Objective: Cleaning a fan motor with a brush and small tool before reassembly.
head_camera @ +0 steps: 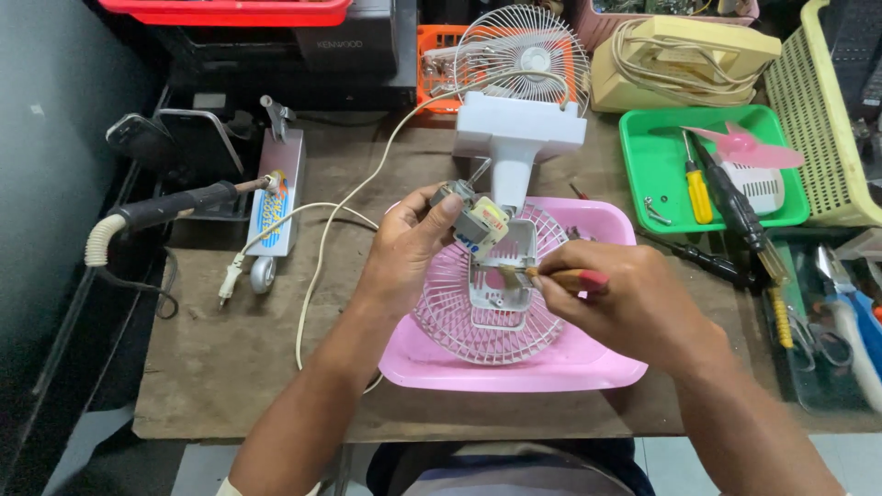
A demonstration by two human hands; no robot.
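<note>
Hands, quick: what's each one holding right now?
Left hand: closed on the fan motor, lifted above the pink grille.
Right hand: closed on a small brush, tip at the motor housing.

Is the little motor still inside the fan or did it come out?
Out. The left hand holds the small grey metal motor above the white plastic fan housing, which sits open on the pink wire grille.

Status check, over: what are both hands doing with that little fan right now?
Left hand grips small fan motor. Right hand holds wooden-handled brush at white housing. Pink fan grille underneath in pink tray; nothing blocking.
</note>
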